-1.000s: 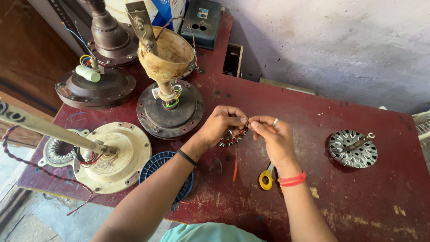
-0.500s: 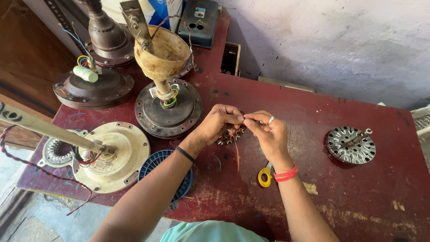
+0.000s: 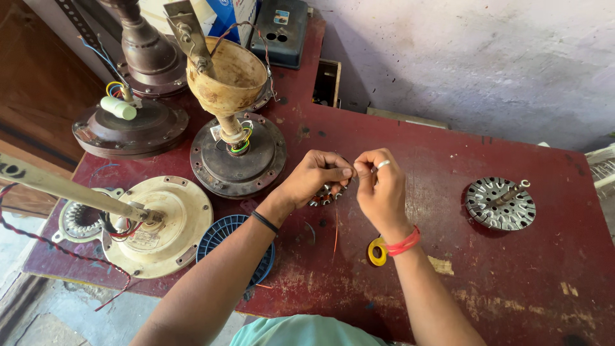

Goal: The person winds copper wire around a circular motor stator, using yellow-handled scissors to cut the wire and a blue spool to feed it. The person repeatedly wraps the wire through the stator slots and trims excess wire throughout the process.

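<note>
Centre of frame, above the dark red tabletop [image 3: 512, 282]: left hand [image 3: 314, 176] and right hand [image 3: 381, 186] meet fingertip to fingertip, pinched on a thin copper-coloured wire [image 3: 336, 230]. Wire hangs near-vertical toward the lower frame, over a small toothed metal stator [image 3: 323, 195]. Judged light, springy, easily kinked; best gripped near its top end.

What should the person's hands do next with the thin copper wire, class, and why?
Probably draw the copper wire taut. The left hand and right hand pinch it together above the small stator core, while its loose end hangs slack toward the red table.
</note>
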